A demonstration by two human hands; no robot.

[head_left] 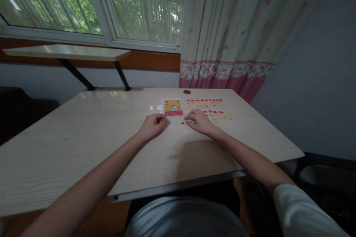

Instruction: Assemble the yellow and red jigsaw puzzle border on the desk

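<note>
My left hand [153,124] rests at the lower left corner of a picture card [174,108]. Its fingers curl into a pinch, and whatever they may hold is too small to make out. The card shows a white animal on a yellow and red ground. My right hand [198,121] is over the table with fingers bent and somewhat apart. Just beyond its fingertips lies a small red and yellow puzzle piece [183,122]. Rows of puzzle pieces [204,100], red, yellow and orange, lie beyond and beside that hand, which partly covers the nearer rows.
The pale wooden table [83,144] has a round cable hole [187,92] near its back edge. A raised shelf [66,52] on dark legs stands at the back left. Behind are a window and a curtain [222,37]. A dark chair [328,174] is at the right.
</note>
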